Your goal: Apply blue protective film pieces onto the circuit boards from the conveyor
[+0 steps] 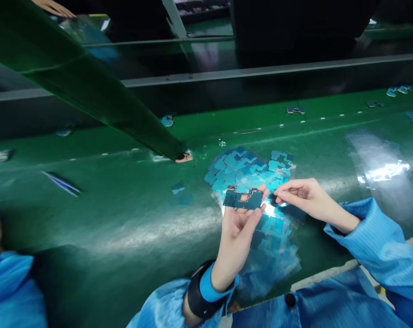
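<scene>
My left hand [239, 224] holds a dark circuit board [244, 199] by its edges, above a spread of blue film pieces [235, 167] on the green table [117, 205]. The board has a notch in its upper edge. Just to the right of the board is my right hand [300, 195], its thumb and forefinger pinched together; whatever lies between the fingertips is too small to make out. Clear film sheets [269, 269] lie below and to the right of my left wrist, which wears a black and blue band.
A dark green post [124, 109] slants down to the table at left of centre. Tweezers [61, 183] lie at the left. More boards [295, 110] rest along the back strip. Another person's blue sleeve [13, 287] is at lower left. Clear sheets [380, 168] lie at right.
</scene>
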A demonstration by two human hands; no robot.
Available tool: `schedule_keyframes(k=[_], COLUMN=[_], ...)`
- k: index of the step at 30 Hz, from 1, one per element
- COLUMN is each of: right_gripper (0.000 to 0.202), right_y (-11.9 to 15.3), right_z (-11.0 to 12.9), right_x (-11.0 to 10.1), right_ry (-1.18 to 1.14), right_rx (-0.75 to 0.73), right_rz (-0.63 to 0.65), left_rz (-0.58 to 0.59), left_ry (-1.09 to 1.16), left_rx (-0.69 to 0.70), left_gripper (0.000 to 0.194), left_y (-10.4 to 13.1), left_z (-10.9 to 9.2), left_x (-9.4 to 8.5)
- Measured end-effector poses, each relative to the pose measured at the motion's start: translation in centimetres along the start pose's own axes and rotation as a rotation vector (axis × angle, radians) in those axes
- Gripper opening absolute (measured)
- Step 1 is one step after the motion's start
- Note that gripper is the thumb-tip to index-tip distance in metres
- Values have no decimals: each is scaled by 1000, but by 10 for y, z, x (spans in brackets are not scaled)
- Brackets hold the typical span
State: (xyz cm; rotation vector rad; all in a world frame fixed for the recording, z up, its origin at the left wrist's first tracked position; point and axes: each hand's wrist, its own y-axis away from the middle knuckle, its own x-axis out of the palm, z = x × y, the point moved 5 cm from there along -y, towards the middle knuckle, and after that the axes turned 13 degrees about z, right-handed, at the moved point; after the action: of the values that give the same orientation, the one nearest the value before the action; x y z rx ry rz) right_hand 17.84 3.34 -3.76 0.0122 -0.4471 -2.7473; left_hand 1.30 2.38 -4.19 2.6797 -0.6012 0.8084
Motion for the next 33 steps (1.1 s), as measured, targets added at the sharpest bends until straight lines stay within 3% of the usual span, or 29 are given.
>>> schedule_keyframes(k=[5, 8, 11, 14, 20, 23, 27, 30, 33], right_gripper=[28, 31, 31, 31, 27, 34, 28, 22, 23], right_y=[3, 7, 2, -5, -15, -44, -117, -173, -204], right_z=[2, -5, -18, -22, 4, 33, 67, 82, 91], right_x=[-1, -1, -1, -2, -5, -20, -48, -54, -55], right_ry=[27, 63, 91, 141, 238, 241, 231, 269, 349], right_rx=[-54, -66, -66, -76, -22, -46, -97, -101, -92], right_rz=[-62, -113, -30, 57, 192, 140, -74, -175, -226], left_rz=[4, 160, 288, 318, 318, 200, 14, -55, -85], left_ry=[-2, -56, -116, -196, -142, -72, 0, 3, -4], left_rx=[-108, -220, -301, -287, -259, -159, -19, 47, 75], left_gripper=[25, 25, 37, 36, 35, 40, 35, 32, 28], left_y=[1, 0, -5, -10, -16, -22, -31, -34, -35], left_z=[10, 24, 35, 39, 38, 25, 5, -5, -10], left_x=[-3, 2, 4, 2, 1, -8, -27, -37, -41])
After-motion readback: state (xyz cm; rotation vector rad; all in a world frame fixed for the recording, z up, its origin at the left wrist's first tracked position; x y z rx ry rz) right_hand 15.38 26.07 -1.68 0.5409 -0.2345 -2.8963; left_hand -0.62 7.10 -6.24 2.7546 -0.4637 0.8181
